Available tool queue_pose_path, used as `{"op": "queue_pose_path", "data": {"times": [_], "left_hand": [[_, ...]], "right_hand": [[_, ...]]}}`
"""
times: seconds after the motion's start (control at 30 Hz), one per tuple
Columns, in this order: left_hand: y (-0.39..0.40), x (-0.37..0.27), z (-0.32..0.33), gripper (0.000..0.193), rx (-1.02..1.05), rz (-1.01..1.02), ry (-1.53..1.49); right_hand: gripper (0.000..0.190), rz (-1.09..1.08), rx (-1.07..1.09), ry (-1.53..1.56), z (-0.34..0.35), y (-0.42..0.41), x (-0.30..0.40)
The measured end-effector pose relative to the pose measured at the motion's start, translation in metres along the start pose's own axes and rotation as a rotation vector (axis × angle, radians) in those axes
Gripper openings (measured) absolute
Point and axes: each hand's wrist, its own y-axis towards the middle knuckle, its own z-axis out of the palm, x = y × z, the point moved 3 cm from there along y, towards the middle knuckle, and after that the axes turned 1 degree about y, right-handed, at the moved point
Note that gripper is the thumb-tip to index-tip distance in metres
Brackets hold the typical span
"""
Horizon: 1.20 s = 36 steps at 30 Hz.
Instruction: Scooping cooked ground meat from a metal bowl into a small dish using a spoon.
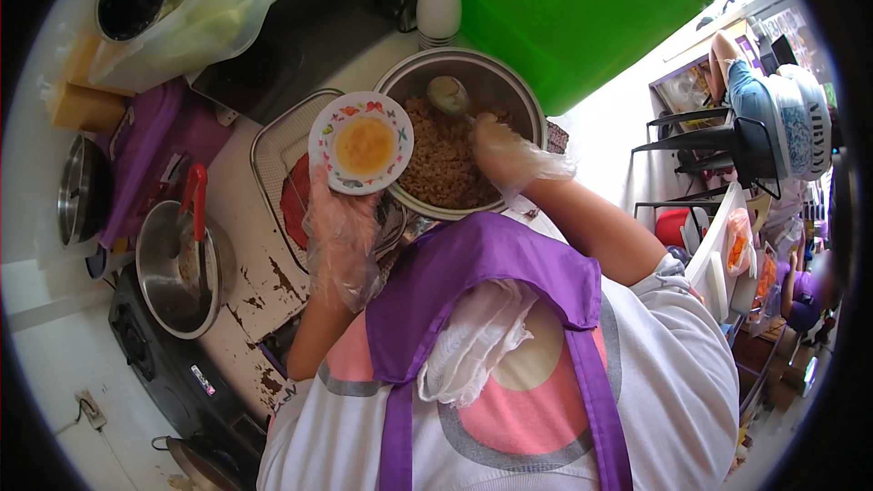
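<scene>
My left hand (pixel 344 218), in a clear plastic glove, holds up a small white plate (pixel 320 150) with a colourful butterfly rim and yellowish liquid in its middle. The plate partly overlaps the left rim of a large metal pot (pixel 532 109) of brown, crumbly cooked food (pixel 443 157). Over the pot's right side is my right hand (pixel 501 146), also in a plastic glove, closed around the handle of a ladle (pixel 448 95). Its bowl lies over the food near the far side. My fingers hide most of the handle.
Left of the pot is a wire-mesh basket (pixel 262 174) with something red inside. Farther left are a metal bowl with a red-handled utensil (pixel 196 194) and a black stove (pixel 177 354). A white bottle (pixel 438 7) and a green panel (pixel 559 13) stand behind the pot. People are at right.
</scene>
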Motion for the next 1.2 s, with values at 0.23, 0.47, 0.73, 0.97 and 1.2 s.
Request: {"op": "queue_pose_path", "data": {"times": [0.23, 0.47, 0.73, 0.97, 1.2], "left_hand": [[-0.003, -0.002, 0.003, 0.042, -0.012, 0.007, 0.000], [0.000, 0.000, 0.005, 0.042, 0.011, -0.016, -0.067], [-0.006, -0.003, 0.012, 0.045, 0.065, -0.024, -0.018], [-0.005, -0.001, 0.006, 0.045, 0.065, -0.024, -0.019], [-0.004, 0.000, 0.003, 0.043, 0.041, -0.039, -0.058]], "right_hand": [[0.014, -0.172, 0.000, 0.009, -0.072, -0.039, 0.048], [0.017, -0.385, -0.062, 0.018, -0.091, -0.061, 0.075], [0.012, -0.612, -0.199, -0.214, -0.089, -0.082, 0.099], [0.047, -0.767, -0.435, -0.566, -0.084, -0.091, 0.103], [0.019, -0.446, 0.114, 0.087, -0.085, -0.057, 0.094]]}}
